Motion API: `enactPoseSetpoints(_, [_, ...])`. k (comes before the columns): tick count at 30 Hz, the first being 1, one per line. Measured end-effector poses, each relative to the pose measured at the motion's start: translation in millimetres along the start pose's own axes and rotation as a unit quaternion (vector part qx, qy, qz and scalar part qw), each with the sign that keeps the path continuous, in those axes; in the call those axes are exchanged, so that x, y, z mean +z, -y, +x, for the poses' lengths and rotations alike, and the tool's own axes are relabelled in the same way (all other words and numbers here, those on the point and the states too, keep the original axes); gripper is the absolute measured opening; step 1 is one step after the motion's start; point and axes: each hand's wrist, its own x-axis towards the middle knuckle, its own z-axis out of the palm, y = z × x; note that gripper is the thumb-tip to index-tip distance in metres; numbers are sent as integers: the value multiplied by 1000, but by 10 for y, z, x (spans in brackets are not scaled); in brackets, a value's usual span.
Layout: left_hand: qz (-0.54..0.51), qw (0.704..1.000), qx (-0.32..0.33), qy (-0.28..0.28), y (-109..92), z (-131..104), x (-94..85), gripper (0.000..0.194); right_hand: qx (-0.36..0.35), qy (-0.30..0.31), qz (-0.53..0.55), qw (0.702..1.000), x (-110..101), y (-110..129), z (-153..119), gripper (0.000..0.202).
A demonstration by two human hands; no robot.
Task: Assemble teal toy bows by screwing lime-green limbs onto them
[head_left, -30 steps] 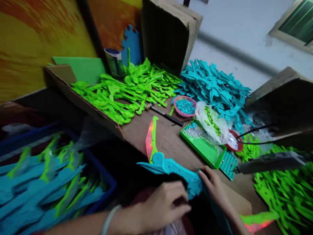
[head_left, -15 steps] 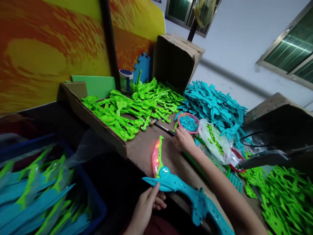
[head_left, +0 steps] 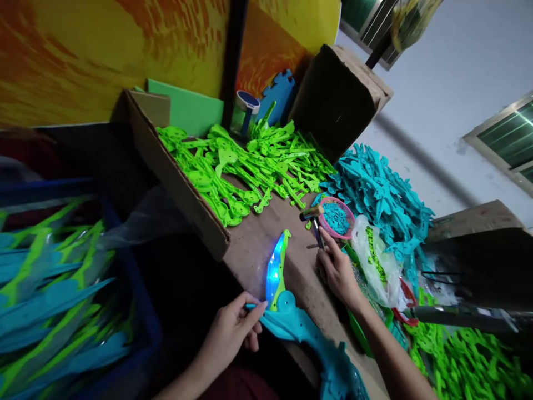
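Note:
My left hand [head_left: 233,328] pinches the pointed tip of a teal plastic toy weapon [head_left: 303,328] lying near the table's front edge. From the toy's round joint rises a curved blade [head_left: 275,266], clear and glowing blue, with a green strip along one side. My right hand [head_left: 337,269] is wrapped round the handle of a small hammer [head_left: 317,228], raised beyond the blade and beside a pink basket [head_left: 336,218] of small teal pieces. The lower end of the toy runs out of the picture at the bottom.
Green plastic parts [head_left: 233,166] lie heaped behind, with a cardboard strip [head_left: 179,183] at their left. Teal parts [head_left: 383,194] are piled at right, near a plastic bag [head_left: 372,250]. A blue crate [head_left: 141,311] of toys stands lower left. More green parts [head_left: 470,355] lie lower right.
My right hand has picked the hammer up off the table and now holds it upright. The blade's light has turned from red to blue. The view has shifted.

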Motion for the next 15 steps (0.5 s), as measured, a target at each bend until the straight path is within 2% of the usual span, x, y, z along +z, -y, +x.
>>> enactPoseSetpoints(2, [-2,1000,0,1,14,-18,-4,51,20,-48,36,998,99,-42,-85,59])
enactPoseSetpoints(3, [0,1000,3,0,15,-28,-3,50,17,-53,30,998,160,-63,-82,58])
enactPoseSetpoints(4, [2,1000,6,0,11,-36,-1,49,10,-42,11,999,213,-79,-61,57])
enactPoseSetpoints(6, [6,1000,10,-4,-7,-44,5,49,0,25,-39,999,261,-80,-13,55])
enactPoseSetpoints(8, [9,1000,10,-9,-25,-44,13,49,-5,70,-62,996,228,-33,-33,53])
enactPoseSetpoints(12, [7,1000,16,-12,-29,-40,25,47,-19,-3,-38,999,101,125,-339,52])
enactPoseSetpoints(15, [5,1000,20,-16,-21,-40,30,46,-12,65,-43,997,44,225,-605,48])
